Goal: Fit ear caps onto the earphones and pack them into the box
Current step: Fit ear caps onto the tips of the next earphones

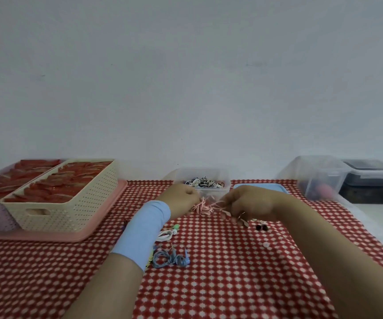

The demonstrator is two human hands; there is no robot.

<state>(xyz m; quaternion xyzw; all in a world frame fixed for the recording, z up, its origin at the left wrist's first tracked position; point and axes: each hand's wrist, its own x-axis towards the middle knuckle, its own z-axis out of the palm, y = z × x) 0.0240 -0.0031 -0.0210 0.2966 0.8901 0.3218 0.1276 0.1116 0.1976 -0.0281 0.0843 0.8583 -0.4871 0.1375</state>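
A wide light blue band (143,231) wraps the forearm behind the left hand (181,199).

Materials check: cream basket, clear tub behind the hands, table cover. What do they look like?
Cream basket: moulded plastic, matte; regular perforated walls and a cut-out handle. Clear tub: translucent plastic, slightly glossy; earphone cables show through its wall. Table cover: probably printed cloth, matte, red with white dots; coated vinyl can't be ruled out.
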